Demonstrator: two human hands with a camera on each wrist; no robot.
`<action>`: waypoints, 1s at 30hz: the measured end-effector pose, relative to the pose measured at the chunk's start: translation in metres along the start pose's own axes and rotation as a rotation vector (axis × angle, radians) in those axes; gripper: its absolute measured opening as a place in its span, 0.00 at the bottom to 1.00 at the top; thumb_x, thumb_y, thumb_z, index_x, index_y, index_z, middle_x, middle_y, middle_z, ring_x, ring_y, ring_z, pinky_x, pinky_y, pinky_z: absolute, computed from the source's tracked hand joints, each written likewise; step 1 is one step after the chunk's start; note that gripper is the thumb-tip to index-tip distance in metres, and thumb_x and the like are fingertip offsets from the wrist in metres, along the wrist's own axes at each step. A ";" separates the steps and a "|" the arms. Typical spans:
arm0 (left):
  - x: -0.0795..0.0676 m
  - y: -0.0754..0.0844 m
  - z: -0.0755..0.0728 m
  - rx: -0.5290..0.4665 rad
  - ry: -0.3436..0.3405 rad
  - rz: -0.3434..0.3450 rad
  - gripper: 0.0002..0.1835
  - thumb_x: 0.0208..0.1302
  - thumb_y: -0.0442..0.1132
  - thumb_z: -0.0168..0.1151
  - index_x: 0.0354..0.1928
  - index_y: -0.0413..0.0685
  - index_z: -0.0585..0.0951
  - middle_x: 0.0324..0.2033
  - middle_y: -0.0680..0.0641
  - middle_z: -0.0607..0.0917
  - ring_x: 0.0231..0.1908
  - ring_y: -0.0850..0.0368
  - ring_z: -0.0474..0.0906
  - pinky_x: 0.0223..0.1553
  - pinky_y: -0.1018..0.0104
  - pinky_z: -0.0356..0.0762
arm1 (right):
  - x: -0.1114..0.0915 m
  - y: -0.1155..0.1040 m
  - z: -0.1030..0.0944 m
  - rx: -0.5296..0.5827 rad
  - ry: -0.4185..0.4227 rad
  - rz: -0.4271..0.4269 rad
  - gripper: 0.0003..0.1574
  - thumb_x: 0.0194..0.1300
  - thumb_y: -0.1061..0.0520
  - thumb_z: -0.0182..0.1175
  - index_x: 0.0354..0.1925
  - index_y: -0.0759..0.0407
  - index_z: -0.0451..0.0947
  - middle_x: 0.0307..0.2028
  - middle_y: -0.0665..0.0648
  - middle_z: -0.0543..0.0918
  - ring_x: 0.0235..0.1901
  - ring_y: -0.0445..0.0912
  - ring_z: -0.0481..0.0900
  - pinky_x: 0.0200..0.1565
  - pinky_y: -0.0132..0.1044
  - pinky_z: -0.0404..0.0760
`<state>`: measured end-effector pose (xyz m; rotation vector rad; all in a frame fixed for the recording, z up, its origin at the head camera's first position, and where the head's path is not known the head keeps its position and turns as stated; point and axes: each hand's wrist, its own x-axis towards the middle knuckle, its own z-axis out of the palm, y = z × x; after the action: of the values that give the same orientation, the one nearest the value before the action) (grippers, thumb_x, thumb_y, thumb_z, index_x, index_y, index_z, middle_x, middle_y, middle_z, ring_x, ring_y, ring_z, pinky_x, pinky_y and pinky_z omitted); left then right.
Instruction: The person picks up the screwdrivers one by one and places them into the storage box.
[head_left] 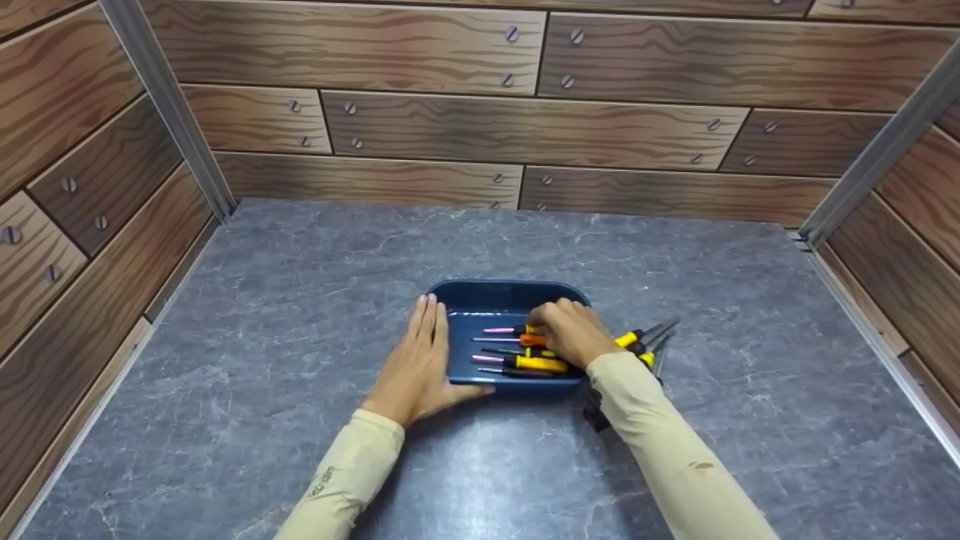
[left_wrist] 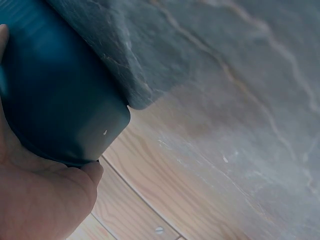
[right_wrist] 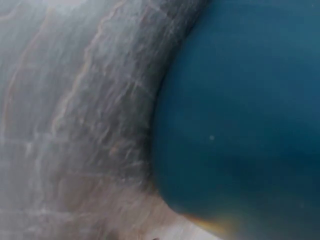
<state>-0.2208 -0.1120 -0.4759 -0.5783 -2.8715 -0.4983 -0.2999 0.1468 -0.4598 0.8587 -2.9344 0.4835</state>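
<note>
A blue rectangular tray (head_left: 510, 285) sits on the table with several screwdrivers lying in it, their shafts facing left. Along its left wall my left hand (head_left: 412, 367) rests with straight fingers, the thumb stretched along the front wall. In the left wrist view, the thumb lies against the tray's edge. My right hand (head_left: 574, 330) is over the tray's right end, fingers curled down on the yellow-and-black handle of the rearmost screwdriver (head_left: 519, 329). Its palm hides part of the handles. An orange-handled screwdriver (head_left: 532, 340) and a yellow-handled one (head_left: 541, 364) lie in front.
More screwdrivers (head_left: 628, 338) with yellow and black handles lie right of the tray, partly behind the right forearm, their shafts fanning right. The grey marbled tabletop (head_left: 300, 315) surrounds the tray. Wood-patterned panels (head_left: 435, 127) wall the back and both sides, with metal posts in the corners.
</note>
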 end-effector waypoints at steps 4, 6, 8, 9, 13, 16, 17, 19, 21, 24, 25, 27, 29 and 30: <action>0.000 0.000 0.000 0.000 0.000 0.003 0.73 0.48 0.81 0.62 0.77 0.27 0.50 0.77 0.29 0.47 0.78 0.37 0.42 0.74 0.49 0.54 | 0.000 0.000 0.001 -0.001 -0.007 0.016 0.11 0.65 0.66 0.66 0.45 0.59 0.89 0.42 0.58 0.89 0.40 0.54 0.87 0.43 0.51 0.85; 0.000 0.000 0.000 0.006 0.009 0.006 0.72 0.48 0.81 0.62 0.76 0.27 0.51 0.77 0.28 0.48 0.77 0.37 0.43 0.74 0.49 0.55 | 0.000 0.000 0.001 -0.002 -0.006 0.010 0.11 0.65 0.66 0.66 0.45 0.60 0.89 0.42 0.59 0.89 0.41 0.55 0.87 0.43 0.51 0.85; 0.000 0.000 0.000 0.014 0.015 0.011 0.72 0.49 0.81 0.62 0.76 0.26 0.52 0.77 0.28 0.49 0.77 0.37 0.44 0.73 0.49 0.56 | 0.000 0.000 0.002 -0.001 -0.004 0.002 0.11 0.65 0.67 0.65 0.45 0.61 0.89 0.42 0.59 0.89 0.41 0.56 0.87 0.43 0.51 0.85; -0.001 0.000 0.000 0.015 0.016 0.012 0.72 0.49 0.81 0.61 0.76 0.26 0.52 0.77 0.28 0.49 0.77 0.36 0.44 0.73 0.49 0.57 | 0.000 0.000 0.003 -0.002 -0.001 -0.005 0.11 0.65 0.67 0.65 0.45 0.61 0.89 0.42 0.60 0.89 0.41 0.56 0.87 0.43 0.51 0.85; 0.000 0.000 0.000 0.016 0.014 0.013 0.72 0.49 0.81 0.61 0.76 0.26 0.52 0.76 0.28 0.50 0.77 0.36 0.44 0.73 0.49 0.57 | -0.001 0.000 0.002 -0.004 0.001 -0.011 0.11 0.65 0.67 0.65 0.45 0.62 0.89 0.41 0.60 0.89 0.41 0.56 0.87 0.43 0.51 0.85; 0.000 0.000 0.000 0.014 0.014 0.012 0.73 0.48 0.81 0.61 0.76 0.26 0.51 0.76 0.28 0.50 0.77 0.36 0.44 0.73 0.49 0.56 | -0.002 -0.001 0.001 -0.006 -0.006 -0.001 0.12 0.64 0.68 0.65 0.46 0.62 0.88 0.42 0.60 0.89 0.42 0.56 0.87 0.44 0.51 0.85; 0.000 0.000 0.000 0.013 0.013 0.011 0.73 0.48 0.81 0.61 0.76 0.26 0.51 0.76 0.28 0.50 0.77 0.36 0.44 0.74 0.49 0.55 | -0.002 -0.002 0.001 -0.005 -0.009 0.004 0.12 0.64 0.68 0.65 0.46 0.62 0.88 0.42 0.60 0.89 0.42 0.56 0.86 0.45 0.51 0.85; 0.000 0.000 0.000 0.011 0.014 0.011 0.73 0.48 0.81 0.61 0.76 0.26 0.51 0.76 0.28 0.50 0.77 0.36 0.44 0.74 0.49 0.55 | -0.002 -0.003 -0.001 0.006 -0.012 0.016 0.12 0.64 0.68 0.65 0.45 0.62 0.89 0.42 0.60 0.89 0.42 0.56 0.86 0.46 0.51 0.85; 0.000 0.000 0.000 0.010 0.005 0.006 0.73 0.48 0.82 0.60 0.76 0.26 0.51 0.77 0.28 0.49 0.77 0.36 0.44 0.74 0.50 0.54 | -0.003 -0.003 -0.002 0.028 0.002 0.018 0.11 0.64 0.68 0.64 0.44 0.62 0.89 0.42 0.60 0.89 0.43 0.56 0.86 0.47 0.51 0.84; 0.000 0.000 0.001 0.014 -0.020 -0.010 0.73 0.48 0.83 0.59 0.77 0.28 0.49 0.77 0.29 0.47 0.77 0.37 0.42 0.74 0.50 0.53 | -0.005 -0.003 -0.004 0.060 0.065 -0.002 0.11 0.66 0.68 0.62 0.44 0.64 0.88 0.42 0.60 0.89 0.43 0.56 0.86 0.48 0.51 0.84; 0.000 0.000 0.001 0.013 -0.024 -0.013 0.73 0.48 0.83 0.59 0.77 0.28 0.49 0.77 0.29 0.47 0.77 0.37 0.42 0.74 0.50 0.53 | -0.006 -0.002 -0.004 0.069 0.101 -0.012 0.11 0.66 0.68 0.61 0.44 0.65 0.88 0.42 0.61 0.89 0.43 0.56 0.86 0.48 0.51 0.84; 0.000 0.000 0.000 0.015 -0.029 -0.017 0.73 0.49 0.83 0.58 0.77 0.28 0.49 0.77 0.29 0.46 0.78 0.37 0.41 0.74 0.50 0.54 | -0.009 0.000 -0.006 0.084 0.193 -0.033 0.12 0.65 0.70 0.60 0.43 0.66 0.88 0.41 0.61 0.89 0.42 0.56 0.86 0.48 0.51 0.84; 0.000 0.000 0.000 0.014 -0.020 -0.012 0.73 0.48 0.82 0.59 0.77 0.28 0.49 0.77 0.29 0.47 0.77 0.37 0.42 0.74 0.49 0.55 | -0.013 0.003 -0.008 0.098 0.293 -0.040 0.12 0.64 0.71 0.60 0.42 0.67 0.88 0.40 0.62 0.89 0.41 0.57 0.87 0.47 0.51 0.84; 0.000 0.000 0.001 0.013 -0.013 -0.006 0.73 0.49 0.82 0.60 0.77 0.27 0.50 0.77 0.28 0.48 0.77 0.36 0.43 0.73 0.49 0.55 | -0.015 0.005 -0.009 0.104 0.346 -0.041 0.12 0.63 0.72 0.61 0.42 0.67 0.88 0.40 0.62 0.89 0.41 0.57 0.87 0.47 0.51 0.84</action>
<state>-0.2207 -0.1118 -0.4764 -0.5722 -2.8872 -0.4777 -0.2900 0.1611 -0.4545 0.7551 -2.5913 0.7081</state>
